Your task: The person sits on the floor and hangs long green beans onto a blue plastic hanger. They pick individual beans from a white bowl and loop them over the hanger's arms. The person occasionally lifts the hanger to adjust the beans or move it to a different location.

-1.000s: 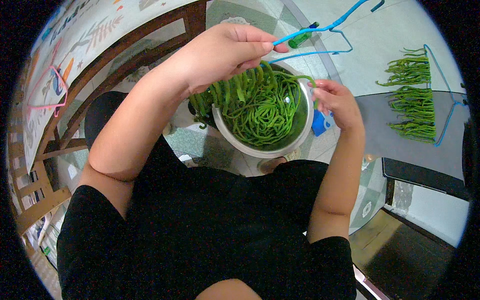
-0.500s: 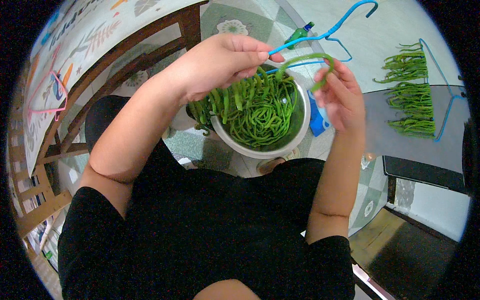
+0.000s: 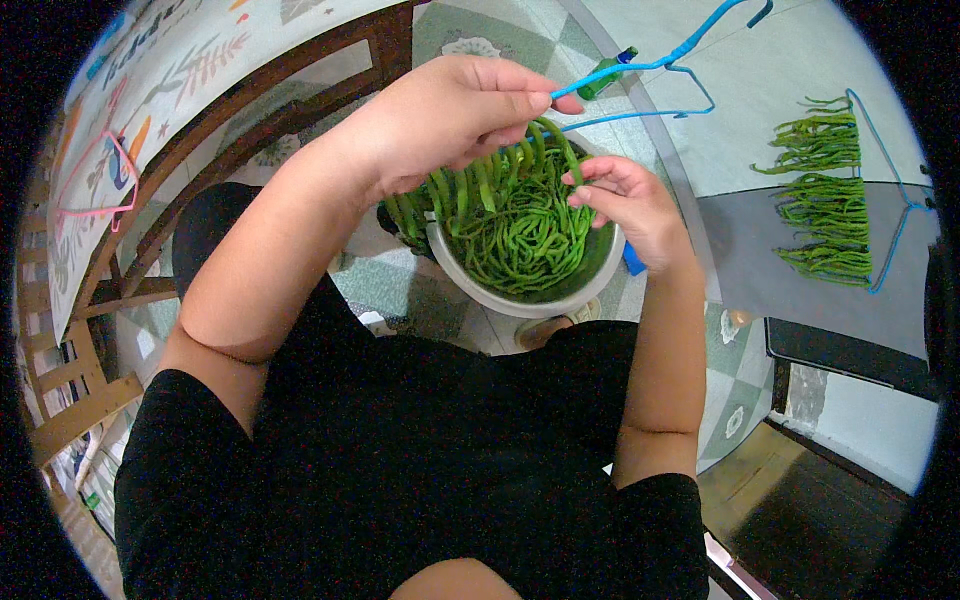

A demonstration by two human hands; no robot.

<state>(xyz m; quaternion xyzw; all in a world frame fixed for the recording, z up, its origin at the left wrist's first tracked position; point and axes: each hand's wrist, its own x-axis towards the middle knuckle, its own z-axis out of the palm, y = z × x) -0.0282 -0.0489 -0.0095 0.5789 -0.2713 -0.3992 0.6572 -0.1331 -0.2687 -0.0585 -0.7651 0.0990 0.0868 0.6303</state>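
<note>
My left hand (image 3: 480, 115) grips a blue wire clothes hanger (image 3: 690, 47) near one shoulder, its hook pointing to the upper right. Green long beans (image 3: 465, 190) are draped in a row over the hanger's lower bar, their ends dangling. Between the thumb and fingers of my right hand (image 3: 632, 208) is the end of one long bean (image 3: 572, 160), which hangs over the bar beside the others. Beneath both hands stands a metal basin (image 3: 515, 303) with a tangled heap of long beans (image 3: 525, 255) inside. My left fingers partly hide the bar.
On the right, a second blue hanger (image 3: 888, 245) full of long beans lies across a grey surface (image 3: 740, 235). A green bottle (image 3: 600, 78) stands beyond the basin. To the left are a wooden chair-like frame (image 3: 385, 50) and a pink hanger (image 3: 120, 160) on a printed cloth (image 3: 190, 70).
My right hand has come down and left, toward the hanger bar. The bean, earlier looped up in the air, now hangs down over the bar. The hanger has shifted slightly right.
</note>
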